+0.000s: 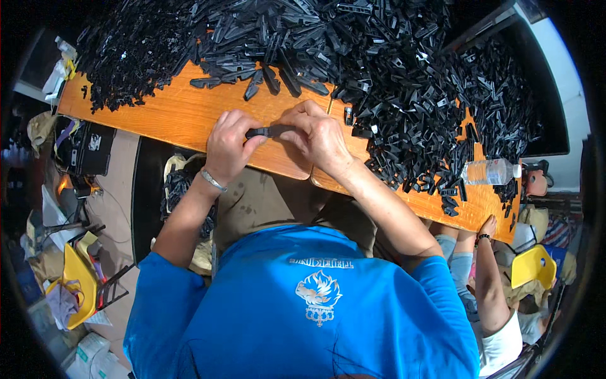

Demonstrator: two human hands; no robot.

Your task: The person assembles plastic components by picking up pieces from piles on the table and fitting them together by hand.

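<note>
Between my two hands, just over the near edge of the wooden table (165, 125), is a slim black plastic part (271, 131). My left hand (231, 142) pinches its left end between thumb and fingers. Its right end sits in the closed fingers of my right hand (314, 134), which partly cover it. Beyond my hands lie long black plastic pieces (278, 79), loose at the front of a large heap. Whether the held part is one piece or several joined cannot be made out.
Small black parts (126, 69) are piled at the far left, and short black clips (410, 107) spread across the right. A clear plastic bottle (489, 172) lies on its side at the right. Another person's hand (488, 226) rests at the table's right edge. A yellow chair (79, 278) stands at left.
</note>
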